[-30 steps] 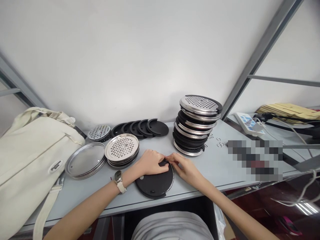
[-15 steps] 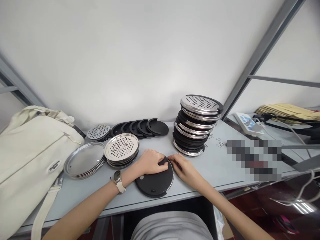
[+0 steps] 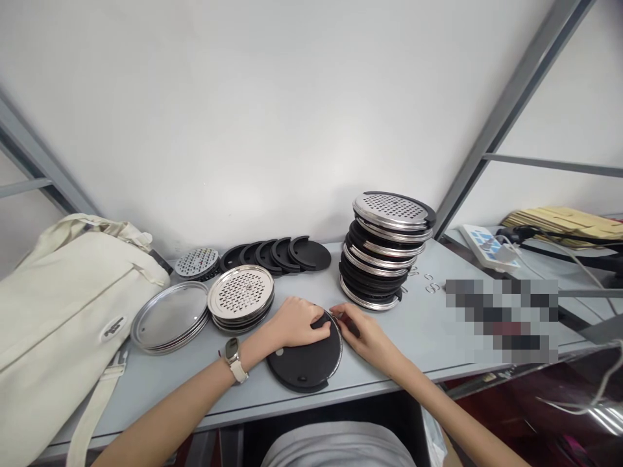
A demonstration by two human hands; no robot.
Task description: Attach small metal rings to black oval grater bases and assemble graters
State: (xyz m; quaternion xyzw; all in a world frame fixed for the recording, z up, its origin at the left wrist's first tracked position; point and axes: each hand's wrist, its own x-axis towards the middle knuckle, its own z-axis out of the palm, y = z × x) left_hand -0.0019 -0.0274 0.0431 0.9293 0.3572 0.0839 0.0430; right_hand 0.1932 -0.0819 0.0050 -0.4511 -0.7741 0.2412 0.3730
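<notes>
A round black disc (image 3: 304,366) with a silvery right edge lies on the grey table near its front. My left hand (image 3: 296,324) is closed over its far part, thumb stretched across the top. My right hand (image 3: 360,331) pinches at the disc's far right rim; whatever is between its fingertips is too small to make out. Left of the hands stand a stack of perforated metal discs (image 3: 242,295) and a stack of plain metal discs (image 3: 170,316). Several black discs with raised rims (image 3: 310,253) overlap in a row behind.
A tall stack of metal and black discs (image 3: 389,253) leans at the right, with small metal rings (image 3: 431,288) beside it. Smaller perforated discs (image 3: 196,262) stand back left. A cream bag (image 3: 63,324) fills the left side. A power strip (image 3: 489,246) lies far right.
The view has shifted slightly, so everything sits a little lower and to the right. Both hands keep nearly the same places on the disc; the right fingertips have lifted a little.
</notes>
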